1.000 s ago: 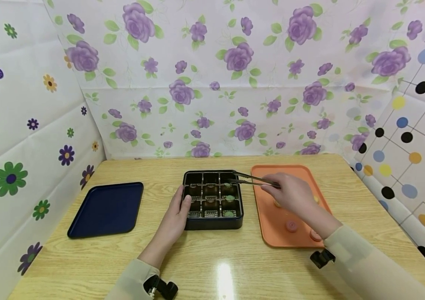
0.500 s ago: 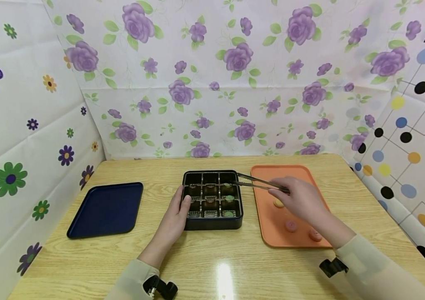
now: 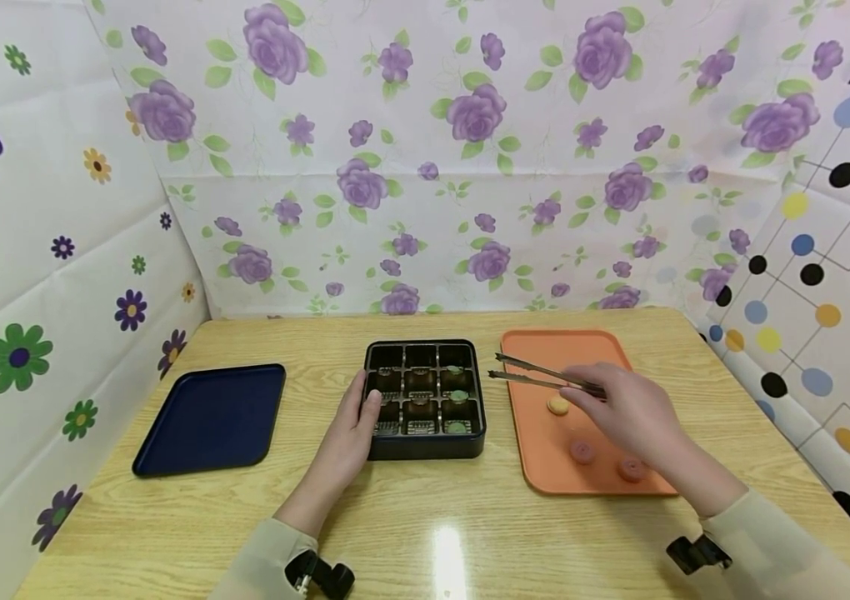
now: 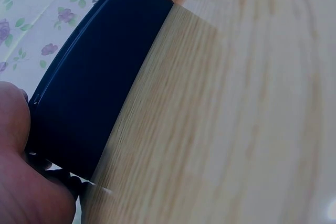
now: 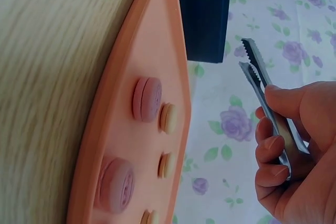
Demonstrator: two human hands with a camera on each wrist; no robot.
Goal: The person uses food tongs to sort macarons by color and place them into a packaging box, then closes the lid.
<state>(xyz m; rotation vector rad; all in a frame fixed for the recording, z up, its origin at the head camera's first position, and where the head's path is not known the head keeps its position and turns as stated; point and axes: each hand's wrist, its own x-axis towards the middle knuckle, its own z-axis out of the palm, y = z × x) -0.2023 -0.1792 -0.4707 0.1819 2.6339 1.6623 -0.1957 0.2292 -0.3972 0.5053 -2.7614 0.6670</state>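
My left hand [image 3: 346, 433] holds the left side of a black box [image 3: 427, 448], its thumb over the near-left rim. The box is divided into square compartments with a clear liner. Green macarons [image 3: 458, 396] sit in its right-hand column. In the left wrist view the box's dark side wall [image 4: 100, 77] shows beside the thumb. My right hand [image 3: 623, 412] grips metal tongs [image 3: 533, 367] above an orange tray [image 3: 545, 475]. The tongs' serrated tips are apart with nothing between them. On the tray lie pink macarons [image 3: 582, 452] and pale yellow macarons [image 5: 168, 118], some hidden under the hand in the head view.
A dark blue tray [image 3: 211, 421] lies on the left of the wooden table [image 3: 365, 533]. The orange tray stands just right of the box. Floral sheeting [image 3: 425, 167] hangs behind, with patterned sheeting on both sides.
My right hand has drawn the tongs back from the far-right compartment of the box, moving right and toward me, over the orange tray. My left hand and the box stay put.
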